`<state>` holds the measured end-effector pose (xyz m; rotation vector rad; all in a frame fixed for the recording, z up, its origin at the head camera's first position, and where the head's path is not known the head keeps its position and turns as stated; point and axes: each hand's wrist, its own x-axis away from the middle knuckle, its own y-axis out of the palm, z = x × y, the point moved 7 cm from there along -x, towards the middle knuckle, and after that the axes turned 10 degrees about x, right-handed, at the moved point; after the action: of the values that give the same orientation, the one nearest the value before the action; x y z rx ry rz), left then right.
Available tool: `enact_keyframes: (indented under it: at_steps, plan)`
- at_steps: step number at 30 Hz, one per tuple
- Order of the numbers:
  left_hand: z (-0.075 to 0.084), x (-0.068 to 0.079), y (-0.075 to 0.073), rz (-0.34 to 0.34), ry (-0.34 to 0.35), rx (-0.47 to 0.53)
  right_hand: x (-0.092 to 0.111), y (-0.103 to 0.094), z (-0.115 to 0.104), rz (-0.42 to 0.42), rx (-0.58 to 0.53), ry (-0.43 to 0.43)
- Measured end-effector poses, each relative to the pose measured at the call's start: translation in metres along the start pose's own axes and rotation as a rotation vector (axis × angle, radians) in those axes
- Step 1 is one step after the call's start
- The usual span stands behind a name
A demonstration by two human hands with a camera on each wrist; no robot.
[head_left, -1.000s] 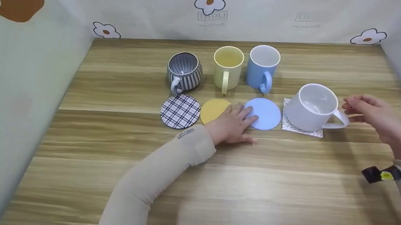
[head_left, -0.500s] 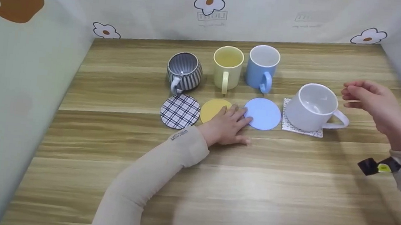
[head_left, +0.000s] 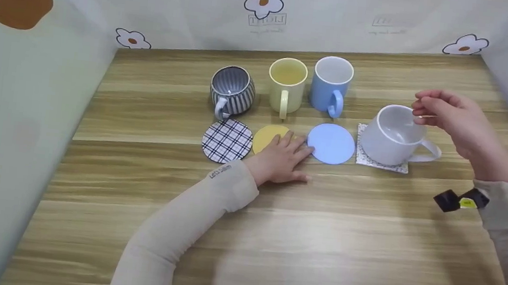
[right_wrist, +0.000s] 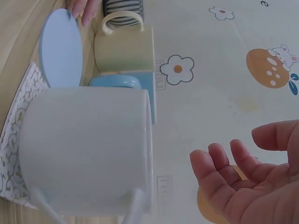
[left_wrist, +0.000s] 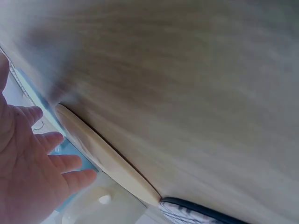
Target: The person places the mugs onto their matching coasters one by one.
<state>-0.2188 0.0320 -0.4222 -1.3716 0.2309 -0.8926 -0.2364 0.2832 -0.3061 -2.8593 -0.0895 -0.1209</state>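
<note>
My left hand [head_left: 280, 160] is held palm down with fingers spread over the yellow coaster [head_left: 268, 137], partly hiding it. Its fingertips reach the near-left edge of the round blue coaster [head_left: 331, 144]. In the left wrist view the fingers of that hand [left_wrist: 35, 161] look straight and hold nothing. A white mug [head_left: 385, 144] stands on a square patterned coaster [head_left: 372, 163], handle to the right. Above the mug's right rim hovers my right hand [head_left: 454, 121]; the right wrist view shows its fingers [right_wrist: 210, 179] loosely curved, holding nothing and apart from the mug.
A striped mug [head_left: 239, 98], a pale yellow mug [head_left: 294, 97] and a blue mug [head_left: 321, 90] stand in a row behind the coasters. A round plaid coaster [head_left: 227, 141] lies at the left. Patterned walls [head_left: 192, 8] border the wooden table [head_left: 319, 244].
My right hand has risen from beside the white mug's handle and shifted left, over its rim. The left hand has drawn slightly left, off the blue coaster's middle. Mugs and coasters stay put.
</note>
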Motion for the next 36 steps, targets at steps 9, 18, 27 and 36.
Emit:
enact_keyframes:
  at_steps: [9, 18, 27, 36]
  plan:
    - [-0.002, 0.004, 0.000, 0.004, 0.006, 0.022, -0.005, 0.025, -0.007, -0.024, -0.033, -0.015]
    - [-0.001, 0.002, 0.002, -0.008, -0.007, 0.006, -0.011, 0.060, -0.005, -0.058, 0.053, 0.013]
    - [0.000, 0.000, 0.005, -0.018, -0.003, -0.018, -0.016, 0.084, -0.003, -0.099, -0.003, 0.015]
    - [0.000, -0.001, 0.006, -0.026, -0.005, -0.027, -0.026, 0.099, 0.002, -0.064, -0.039, 0.075]
